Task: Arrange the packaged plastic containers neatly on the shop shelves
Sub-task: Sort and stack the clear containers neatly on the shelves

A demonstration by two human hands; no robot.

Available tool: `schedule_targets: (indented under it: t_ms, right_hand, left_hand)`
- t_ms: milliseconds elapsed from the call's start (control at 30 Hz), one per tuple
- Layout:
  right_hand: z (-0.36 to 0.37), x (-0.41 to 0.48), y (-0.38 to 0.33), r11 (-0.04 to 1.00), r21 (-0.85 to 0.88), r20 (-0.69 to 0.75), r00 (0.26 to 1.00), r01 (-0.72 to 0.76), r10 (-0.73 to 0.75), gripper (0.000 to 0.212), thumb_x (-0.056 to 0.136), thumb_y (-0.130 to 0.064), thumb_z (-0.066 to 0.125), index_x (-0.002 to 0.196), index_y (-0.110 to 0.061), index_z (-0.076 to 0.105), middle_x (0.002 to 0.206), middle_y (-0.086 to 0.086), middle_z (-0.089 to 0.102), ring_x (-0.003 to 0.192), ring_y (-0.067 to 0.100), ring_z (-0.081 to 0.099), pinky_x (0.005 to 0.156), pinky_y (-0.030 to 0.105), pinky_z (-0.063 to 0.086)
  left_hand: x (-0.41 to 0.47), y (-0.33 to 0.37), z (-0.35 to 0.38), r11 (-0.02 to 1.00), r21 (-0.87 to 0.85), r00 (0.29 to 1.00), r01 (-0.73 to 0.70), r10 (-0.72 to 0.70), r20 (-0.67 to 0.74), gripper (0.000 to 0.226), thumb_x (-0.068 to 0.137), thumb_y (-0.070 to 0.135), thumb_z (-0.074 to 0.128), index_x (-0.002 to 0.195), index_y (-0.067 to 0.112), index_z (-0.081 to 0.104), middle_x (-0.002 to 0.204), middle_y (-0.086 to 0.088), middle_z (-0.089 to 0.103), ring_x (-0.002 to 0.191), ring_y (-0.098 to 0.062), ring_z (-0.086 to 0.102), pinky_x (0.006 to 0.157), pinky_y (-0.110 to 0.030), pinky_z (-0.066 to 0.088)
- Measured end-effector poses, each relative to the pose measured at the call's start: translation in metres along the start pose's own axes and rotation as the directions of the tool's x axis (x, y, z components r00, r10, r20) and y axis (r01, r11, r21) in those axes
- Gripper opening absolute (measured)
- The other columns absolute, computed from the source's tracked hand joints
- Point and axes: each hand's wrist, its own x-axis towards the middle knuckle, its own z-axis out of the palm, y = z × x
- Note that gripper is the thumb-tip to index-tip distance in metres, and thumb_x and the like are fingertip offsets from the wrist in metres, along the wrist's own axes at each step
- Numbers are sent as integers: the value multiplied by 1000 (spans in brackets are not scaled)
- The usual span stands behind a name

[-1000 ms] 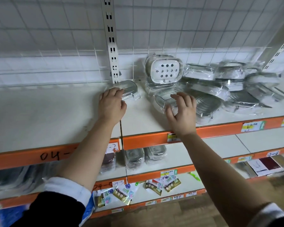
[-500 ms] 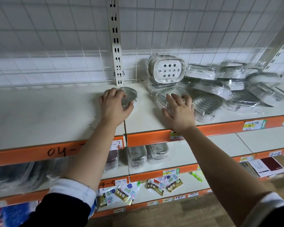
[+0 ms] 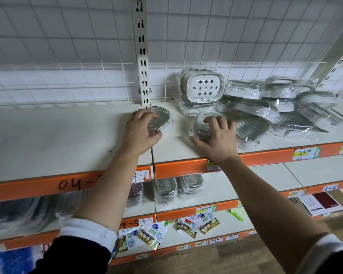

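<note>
Head view: the left hand [image 3: 141, 133] grips 1 film-wrapped oval container [image 3: 161, 117] at the foot of the upright post [image 3: 142, 56], fingers curled over its near end. Its long axis slants toward the back. Just to the right, the right hand [image 3: 216, 141] holds a 2nd container [image 3: 201, 120], fingers spread over its top, thumb at the near rim. Both sit on the top shelf [image 3: 57, 139], left of the jumbled pile [image 3: 265, 107]. Nothing shows inside the packs except 1 propped dish's white perforated insert [image 3: 205, 88].
</note>
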Motion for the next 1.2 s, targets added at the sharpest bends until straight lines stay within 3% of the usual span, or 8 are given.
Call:
schedule_targets:
  t_ms: [100,200,433,600,733,867,1000,1200]
  right_hand:
    - [-1,0,-4,994,-38,57,993,-101,103,76,69,-79,51,120,-22,55,123,11,46,108,38,43,90,44,42]
    - [-2,-3,-6,990,-12,53,988,-143,143,78,66,-83,47,112,-20,54,123,10,46,108,38,45,81,45,46]
    - [-3,-7,-13,992,94,11,996,-84,84,51,73,-56,66,100,-16,52,111,7,50,97,37,50,73,39,39]
    - [-19,-19,-15,983,183,-46,999,13,-5,60,70,-64,48,103,-15,59,105,4,59,98,34,54,74,36,41]
    - [-33,-30,-6,970,237,-83,996,45,-26,59,71,-63,47,102,-15,61,103,2,61,96,32,56,70,30,36]
    - [-45,-44,6,963,264,-64,998,46,-30,56,74,-61,51,105,-15,62,106,1,61,99,31,57,76,38,48]
    - [-57,-59,23,942,329,-77,996,70,-47,49,77,-52,62,105,-12,63,104,4,62,99,32,57,79,40,49]
    - [-77,-90,76,922,308,-46,972,235,-232,47,77,-45,71,108,-11,61,118,4,59,104,32,55,77,41,51]
  left_hand:
    - [1,-3,3,1000,-11,1000,-17,17,1,46,74,16,74,118,8,65,124,-10,56,120,-31,47,103,-34,36]
    - [3,-8,4,999,-24,999,-38,38,-10,45,75,16,78,118,10,67,124,-9,57,120,-29,48,103,-28,33]
    - [4,-3,2,999,-30,999,-41,40,-25,46,75,30,80,115,11,70,122,-7,61,116,-29,53,100,-25,34]
    - [-2,13,-5,996,-85,997,26,-32,-71,53,71,41,67,115,12,72,122,-6,64,111,-21,60,98,-16,37]
    - [-18,21,-3,998,-57,998,21,-25,-55,49,78,32,79,121,11,69,129,-8,62,119,-22,57,107,-26,39]
    - [-35,38,3,997,-70,992,27,-36,-124,48,80,30,78,121,7,68,130,-11,62,124,-24,54,108,-22,34]
    - [-62,68,17,1000,-25,976,-14,8,-219,51,79,37,70,116,1,69,122,-19,65,122,-32,55,108,-38,41]
    - [-97,123,46,997,62,956,-48,64,-287,55,81,42,64,117,0,68,125,-18,64,126,-35,52,109,-39,38]
